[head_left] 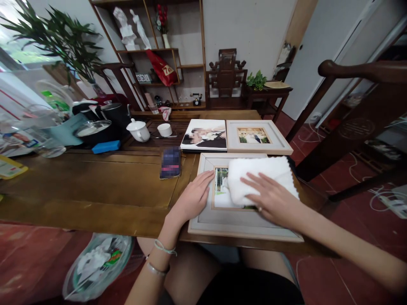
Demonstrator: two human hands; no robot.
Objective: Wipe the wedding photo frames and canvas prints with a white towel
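Note:
A white-and-wood picture frame (pixel 203 218) lies flat at the table's front edge, with a photo (pixel 221 180) in its middle. My left hand (pixel 197 192) rests flat on the left side of the frame, fingers stretched toward the photo. Under my right hand (pixel 270 197) is a white cloth (pixel 259 173), pressed on the frame with the fingers spread over it. The cloth hides the right part of the photo and the frame's upper right. Behind it lie a second framed photo (pixel 280 137) and a white-edged photo panel (pixel 203 135).
A phone (pixel 170 162) lies left of the frame on the wooden table (pixel 127 182). Farther left are a lidded white cup (pixel 138 130), a small white cup (pixel 164 129), a blue sponge (pixel 106 146) and a black pot (pixel 95 132). A bin (pixel 122 248) stands below; a chair (pixel 346 114) is right.

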